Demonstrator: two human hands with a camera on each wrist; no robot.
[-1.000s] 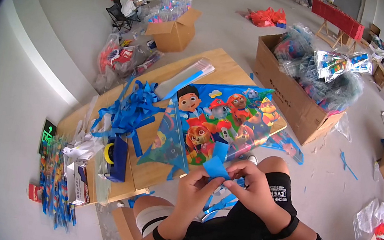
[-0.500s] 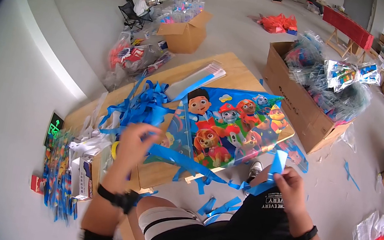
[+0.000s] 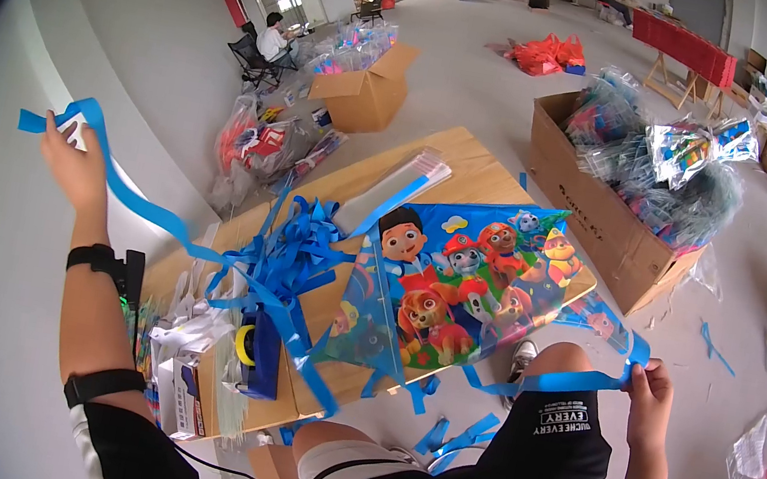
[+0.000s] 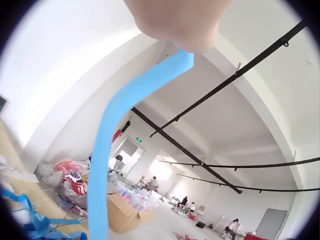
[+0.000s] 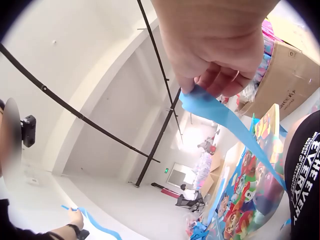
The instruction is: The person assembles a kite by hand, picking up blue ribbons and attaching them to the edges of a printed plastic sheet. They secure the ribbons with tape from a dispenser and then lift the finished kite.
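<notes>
Raised far out to the left, my left hand (image 3: 75, 173) grips a blue ribbon (image 3: 145, 212), which sags from the fingers down to the table. In the left wrist view this ribbon (image 4: 102, 155) hangs in a long curve. My right hand (image 3: 649, 398), out over the right knee, pinches a blue ribbon (image 3: 573, 382) between thumb and fingers; in the right wrist view the ribbon (image 5: 232, 122) trails toward the table. Between the hands, clear bags with cartoon puppies (image 3: 465, 299) lie on the wooden table (image 3: 473, 161). Tangled blue ribbon (image 3: 297, 240) is heaped left of them.
A blue tape dispenser (image 3: 263, 367) stands at the table's near left, beside a small white box (image 3: 179, 398). Behind lie flat clear sleeves (image 3: 402, 187). A large carton (image 3: 601, 210) of wrapped goods stands right of the table. Blue scraps (image 3: 462, 435) lie below.
Both hands were together on a folded blue ribbon, then drew apart. The left swung up to the far left with ribbon; the right moved right, still pinching ribbon.
</notes>
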